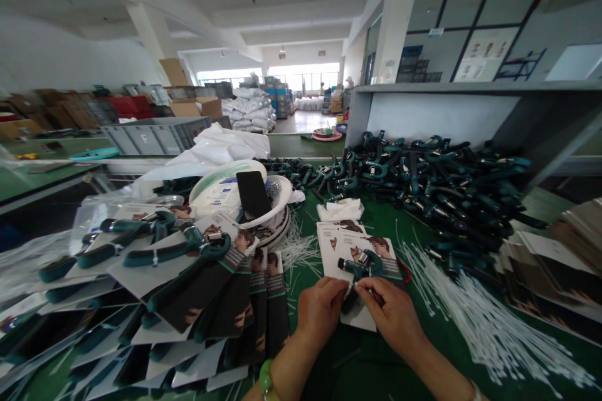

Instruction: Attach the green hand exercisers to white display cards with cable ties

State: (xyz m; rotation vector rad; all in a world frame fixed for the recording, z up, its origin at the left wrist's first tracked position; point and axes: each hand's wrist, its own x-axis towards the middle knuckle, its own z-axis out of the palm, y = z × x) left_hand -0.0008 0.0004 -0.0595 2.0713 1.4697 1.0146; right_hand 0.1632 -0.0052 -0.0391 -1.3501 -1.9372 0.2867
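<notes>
A teal hand tool with a C-shaped head and a silver metal part lies on a printed backing card in front of me. My left hand is closed in a pinch at the tool's handle. Opposite it, my right hand pinches too, its fingertips almost meeting the left ones. Between them shows a bit of white cable tie at the handle, and both hands seem to grip it. The rest of the handle is mostly hidden. More printed cards lie beneath and behind.
Carded tools are stacked at left. Loose tools are heaped at the back right. White cable ties fan out at right, beside card stacks. A phone rests on a white basin. A grey crate stands farther back.
</notes>
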